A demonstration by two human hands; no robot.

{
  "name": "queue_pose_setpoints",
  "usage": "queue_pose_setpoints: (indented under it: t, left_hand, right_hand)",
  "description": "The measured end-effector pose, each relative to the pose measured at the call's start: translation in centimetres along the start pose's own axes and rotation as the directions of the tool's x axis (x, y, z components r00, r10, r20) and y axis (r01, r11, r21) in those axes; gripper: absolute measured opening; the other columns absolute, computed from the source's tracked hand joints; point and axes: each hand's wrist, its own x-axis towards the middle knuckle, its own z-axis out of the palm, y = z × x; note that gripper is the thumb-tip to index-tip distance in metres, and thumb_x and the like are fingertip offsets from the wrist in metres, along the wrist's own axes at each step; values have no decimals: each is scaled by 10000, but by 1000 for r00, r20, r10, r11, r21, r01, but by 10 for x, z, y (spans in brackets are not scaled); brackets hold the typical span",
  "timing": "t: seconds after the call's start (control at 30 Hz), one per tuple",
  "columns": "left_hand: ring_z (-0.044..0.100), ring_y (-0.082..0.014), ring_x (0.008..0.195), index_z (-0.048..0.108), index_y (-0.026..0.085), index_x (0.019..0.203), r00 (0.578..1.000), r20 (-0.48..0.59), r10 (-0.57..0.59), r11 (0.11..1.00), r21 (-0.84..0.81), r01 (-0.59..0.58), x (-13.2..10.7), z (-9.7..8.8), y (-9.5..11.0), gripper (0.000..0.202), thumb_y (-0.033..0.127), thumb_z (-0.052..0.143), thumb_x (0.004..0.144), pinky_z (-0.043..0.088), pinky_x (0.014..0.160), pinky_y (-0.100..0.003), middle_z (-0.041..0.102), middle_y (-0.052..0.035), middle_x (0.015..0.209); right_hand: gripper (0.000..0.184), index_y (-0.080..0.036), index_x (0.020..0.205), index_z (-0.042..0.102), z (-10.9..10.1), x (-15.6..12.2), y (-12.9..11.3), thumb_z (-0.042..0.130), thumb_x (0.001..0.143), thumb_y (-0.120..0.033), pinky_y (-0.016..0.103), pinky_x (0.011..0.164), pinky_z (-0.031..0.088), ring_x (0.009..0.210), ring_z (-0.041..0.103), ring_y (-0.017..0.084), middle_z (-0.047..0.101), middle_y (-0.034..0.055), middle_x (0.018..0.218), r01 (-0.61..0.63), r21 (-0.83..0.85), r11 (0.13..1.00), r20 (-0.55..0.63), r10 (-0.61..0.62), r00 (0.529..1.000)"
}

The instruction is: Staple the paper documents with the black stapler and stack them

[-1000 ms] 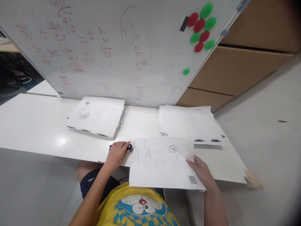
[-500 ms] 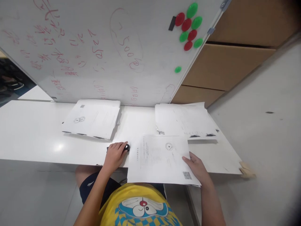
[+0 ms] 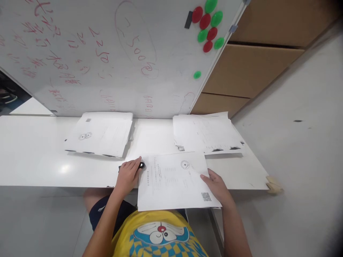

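Note:
My right hand (image 3: 216,184) grips the right edge of a few printed sheets (image 3: 171,189), thumb on top. The top sheet bears a round stamp and a QR code, and it overhangs the desk's front edge. Beside the sheets' left edge, my left hand (image 3: 129,175) is closed over a black stapler-like tool (image 3: 142,165) on the desk. Most of that tool is hidden under the fingers; its rounded end shows close to the sheets' upper left corner.
On the white desk (image 3: 34,150) lie one paper stack (image 3: 103,134) at left and another (image 3: 206,132) at right. A whiteboard (image 3: 171,43) with red writing and magnets stands behind. Cardboard boxes (image 3: 230,75) and a wall (image 3: 302,150) are at right.
The whole view has shifted slightly. My left fingers have moved a little on the black tool, with its end now close against the sheets. My right hand keeps its grip.

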Motion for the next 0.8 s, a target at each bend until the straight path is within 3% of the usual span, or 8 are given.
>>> queue_pose_setpoints:
  t: [0.1, 0.3, 0.5, 0.6, 0.67, 0.73, 0.8]
  left_hand:
    - [535, -225, 1160, 346, 219, 1416, 998, 21, 61, 998, 16, -62, -1, 0, 1, 511, 101, 348, 919, 400, 858, -374, 560, -75, 1330]
    - [528, -238, 1190, 435, 211, 1360, 994, 76, 73, 995, 63, -78, 0, 2, 3, 532, 25, 357, 868, 379, 886, -396, 572, -69, 1318]
    - [518, -254, 1210, 334, 228, 1430, 990, -83, 113, 993, 32, -110, -5, 6, -2, 546, 117, 419, 903, 390, 931, -389, 565, -90, 1323]
    - [528, -277, 1192, 261, 183, 1465, 973, -232, -13, 999, -33, 5, -8, 11, -11, 601, 204, 474, 903, 434, 905, -385, 528, -155, 1345]
    - [543, -286, 1170, 253, 158, 1467, 953, -289, -88, 996, -54, 75, -9, 12, -15, 616, 227, 486, 901, 453, 887, -389, 533, -179, 1328]
    - [533, -299, 1184, 289, 169, 1456, 949, -311, -60, 998, -8, 60, -9, 10, -13, 604, 214, 500, 891, 441, 914, -415, 562, -167, 1299]
    - [499, -311, 1226, 332, 196, 1437, 939, -343, 19, 998, 60, 2, -6, 5, 0, 603, 188, 533, 869, 410, 961, -451, 590, -140, 1272]
  right_hand:
    - [432, -184, 1003, 654, -1, 3, 5, 688, 671, -459, 388, 754, 537, 872, 682, 295, 739, 83, 976, -1, -9, 1000, 1, 1, 1000]
    - [427, -176, 975, 652, 1, 8, 12, 693, 664, -467, 385, 772, 530, 929, 667, 306, 737, 85, 962, 6, -15, 1000, -42, -7, 999]
    - [438, -177, 1039, 644, -5, 2, -3, 674, 709, -464, 367, 718, 540, 846, 680, 279, 739, 83, 944, 42, 3, 999, -10, -42, 999]
    - [438, -168, 1063, 642, -36, 17, -20, 663, 719, -439, 357, 702, 540, 844, 677, 273, 737, 90, 938, 140, -62, 988, -99, -145, 984]
    - [427, -161, 1067, 638, -69, 42, -35, 649, 721, -411, 352, 690, 536, 836, 673, 267, 734, 95, 934, 218, -147, 965, -216, -246, 945]
    - [407, -166, 1083, 625, -103, 77, -53, 613, 744, -390, 351, 680, 530, 818, 669, 255, 727, 98, 960, 259, -249, 933, -276, -325, 905]
    - [366, -171, 1073, 621, -131, 117, -70, 564, 772, -371, 360, 708, 524, 837, 661, 250, 715, 104, 1002, 289, -382, 878, -225, -392, 892]
